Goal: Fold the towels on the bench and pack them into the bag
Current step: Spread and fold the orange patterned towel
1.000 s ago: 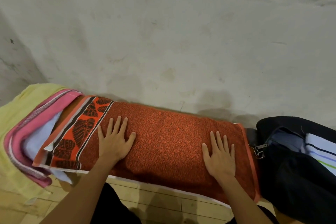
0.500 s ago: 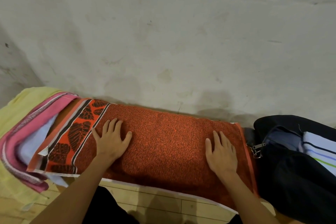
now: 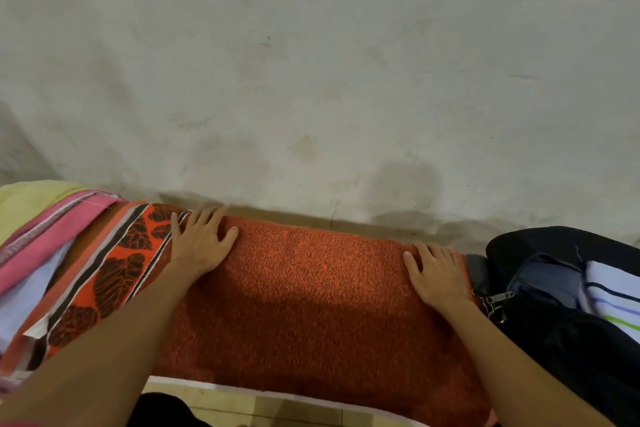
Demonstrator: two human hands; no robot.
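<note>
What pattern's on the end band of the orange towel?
Dark leaf shapes on bright orange, edged by black and white stripes; head view.

A stained, cracked white wall (image 3: 311,62) rises behind everything. Pale floor tiles (image 3: 263,409) show at the bottom edge, beside dark clothing (image 3: 162,409) of the person.

Wall (image 3: 311,80) behind, bag (image 3: 571,340) rt.
</note>
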